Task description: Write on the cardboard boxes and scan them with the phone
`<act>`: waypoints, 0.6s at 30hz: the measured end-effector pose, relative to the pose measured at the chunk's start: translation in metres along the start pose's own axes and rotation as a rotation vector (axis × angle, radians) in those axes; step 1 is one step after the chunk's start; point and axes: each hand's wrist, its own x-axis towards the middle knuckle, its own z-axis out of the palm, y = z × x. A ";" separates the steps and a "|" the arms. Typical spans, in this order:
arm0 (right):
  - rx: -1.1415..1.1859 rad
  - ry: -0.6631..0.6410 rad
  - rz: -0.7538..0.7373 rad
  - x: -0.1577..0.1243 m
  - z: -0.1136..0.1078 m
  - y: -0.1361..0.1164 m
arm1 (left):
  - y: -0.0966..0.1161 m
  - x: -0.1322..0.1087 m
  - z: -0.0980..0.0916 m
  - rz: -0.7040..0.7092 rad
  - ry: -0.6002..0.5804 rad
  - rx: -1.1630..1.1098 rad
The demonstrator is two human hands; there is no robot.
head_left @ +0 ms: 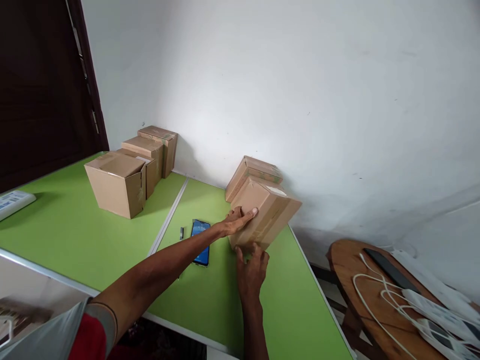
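A taped cardboard box (275, 215) stands slightly tilted on the right part of the green table. My left hand (238, 221) grips its left side, thumb lying on the near face and fingers partly hidden round the edge. At the box's lower near edge is my right hand (252, 270), its bent fingertips against the cardboard. Close behind, a second cardboard box (258, 167) leans near the wall. A phone (201, 242) with its screen lit lies left of the hands, partly covered by my left forearm.
Several cardboard boxes (116, 180) stand in a row on the left of the green table (210, 310). A small dark object (181, 233) lies beside the phone. A white device (15, 202) is at the far left. Cables and power strips cover a wooden table (347, 255) at right.
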 end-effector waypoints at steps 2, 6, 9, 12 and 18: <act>0.005 -0.034 0.008 0.005 0.011 0.014 | 0.000 0.003 0.001 -0.070 0.022 0.109; -0.022 -0.053 0.026 0.020 0.022 0.032 | -0.001 -0.003 0.005 -0.096 -0.049 0.223; -0.065 -0.034 0.052 0.039 0.022 0.039 | -0.004 -0.006 0.003 -0.100 -0.093 0.271; -0.100 -0.053 0.046 0.058 0.019 0.043 | -0.008 -0.005 -0.001 -0.099 -0.118 0.293; -0.171 -0.109 0.038 0.074 0.016 0.045 | -0.005 0.000 0.001 -0.091 -0.144 0.281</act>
